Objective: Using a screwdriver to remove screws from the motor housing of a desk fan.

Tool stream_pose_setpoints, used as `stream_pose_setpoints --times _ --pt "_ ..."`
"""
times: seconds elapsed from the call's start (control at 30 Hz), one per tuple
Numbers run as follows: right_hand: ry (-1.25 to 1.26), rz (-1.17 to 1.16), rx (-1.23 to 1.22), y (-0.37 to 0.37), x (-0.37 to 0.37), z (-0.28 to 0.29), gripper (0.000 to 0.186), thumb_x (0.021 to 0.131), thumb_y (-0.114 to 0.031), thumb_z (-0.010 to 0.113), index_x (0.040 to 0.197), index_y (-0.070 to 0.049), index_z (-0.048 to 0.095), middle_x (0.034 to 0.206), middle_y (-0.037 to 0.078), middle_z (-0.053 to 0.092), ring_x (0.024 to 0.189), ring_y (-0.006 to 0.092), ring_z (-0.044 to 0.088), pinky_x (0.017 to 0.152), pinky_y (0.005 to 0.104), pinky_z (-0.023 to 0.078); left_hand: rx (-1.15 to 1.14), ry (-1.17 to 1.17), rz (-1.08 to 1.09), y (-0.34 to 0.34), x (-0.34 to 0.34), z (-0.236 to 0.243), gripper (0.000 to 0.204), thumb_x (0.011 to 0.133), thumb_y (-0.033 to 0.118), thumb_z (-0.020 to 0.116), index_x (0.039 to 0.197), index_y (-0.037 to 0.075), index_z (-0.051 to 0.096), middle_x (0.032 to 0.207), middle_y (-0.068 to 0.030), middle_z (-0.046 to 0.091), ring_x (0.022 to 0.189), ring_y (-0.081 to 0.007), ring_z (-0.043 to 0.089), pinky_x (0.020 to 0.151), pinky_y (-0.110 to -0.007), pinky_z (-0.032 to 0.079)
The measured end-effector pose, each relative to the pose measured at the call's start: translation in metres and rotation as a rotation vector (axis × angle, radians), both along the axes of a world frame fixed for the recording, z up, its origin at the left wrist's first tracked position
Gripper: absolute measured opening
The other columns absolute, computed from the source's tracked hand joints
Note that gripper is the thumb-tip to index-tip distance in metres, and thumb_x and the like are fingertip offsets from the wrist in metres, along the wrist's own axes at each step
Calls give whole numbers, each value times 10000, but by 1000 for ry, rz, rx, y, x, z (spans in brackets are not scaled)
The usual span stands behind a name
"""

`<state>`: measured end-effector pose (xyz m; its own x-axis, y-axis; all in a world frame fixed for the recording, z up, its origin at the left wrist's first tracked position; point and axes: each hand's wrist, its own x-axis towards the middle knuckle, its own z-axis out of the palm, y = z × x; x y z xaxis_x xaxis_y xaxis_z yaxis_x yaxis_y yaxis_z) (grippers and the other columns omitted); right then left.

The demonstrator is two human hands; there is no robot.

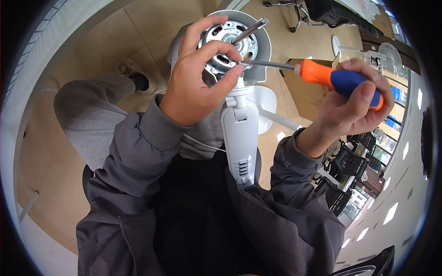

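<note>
The left hand [195, 76] was curled around the round metal fan motor [229, 40], with the thumb and pointing finger pinched close at its front edge. The right hand [354, 103] gripped the orange and blue screwdriver [329, 78] tight in its fingers. The screwdriver's thin metal tip reached across to the motor and met it right beside the left fingertips [238, 69]. The motor sat on top of a white fan stand [239, 138], which leaned on the person's lap.
</note>
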<state>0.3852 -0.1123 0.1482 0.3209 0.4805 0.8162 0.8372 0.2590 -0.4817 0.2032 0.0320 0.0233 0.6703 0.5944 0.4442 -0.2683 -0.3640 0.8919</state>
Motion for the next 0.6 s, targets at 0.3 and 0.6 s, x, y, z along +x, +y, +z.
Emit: stream_pose_setpoints --times 0.3,0.6 --pt "223 378 -460 17 13 49 483 959 -200 540 1339 87 461 1191 368 606 1116 361 647 748 380 588 -15 -10 10 -2 0 -2 140 856 67 748 991 55 713 1511 -165 485 1323 -317 560 1104 -405 440" --pt "-281 231 -579 32 -26 75 412 963 -178 582 1256 109 538 1086 327 669 961 345 704 743 355 581 -101 -18 -6 -4 0 -5 161 839 128 773 973 98 689 1494 -163 490 1365 -395 488 1125 -463 403"
